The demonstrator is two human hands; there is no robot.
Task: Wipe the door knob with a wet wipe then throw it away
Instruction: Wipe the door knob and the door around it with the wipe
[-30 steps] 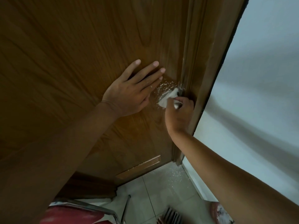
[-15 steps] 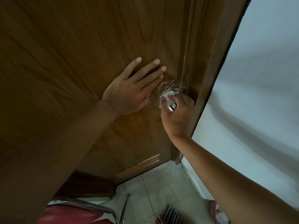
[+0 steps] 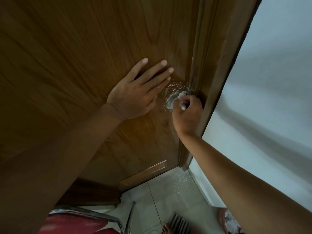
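Note:
A metal door knob (image 3: 183,106) sticks out of the brown wooden door (image 3: 84,56) near its right edge, with its round base plate (image 3: 169,103) showing to the left. My right hand (image 3: 187,114) is wrapped around the knob, with a white wet wipe (image 3: 182,94) peeking out above its fingers. My left hand (image 3: 138,92) lies flat on the door just left of the knob, fingers spread. White flecks dot the wood around the base plate.
The door frame (image 3: 217,81) and a pale wall (image 3: 270,98) stand to the right. Below are a tiled floor (image 3: 168,196), a red chair with chrome tubing (image 3: 87,218), and a reddish container (image 3: 228,222) at the lower right.
My right hand has turned around the knob, and the wipe has moved from the left side of the knob to its top, uncovering the base plate. My left hand has stayed on the door.

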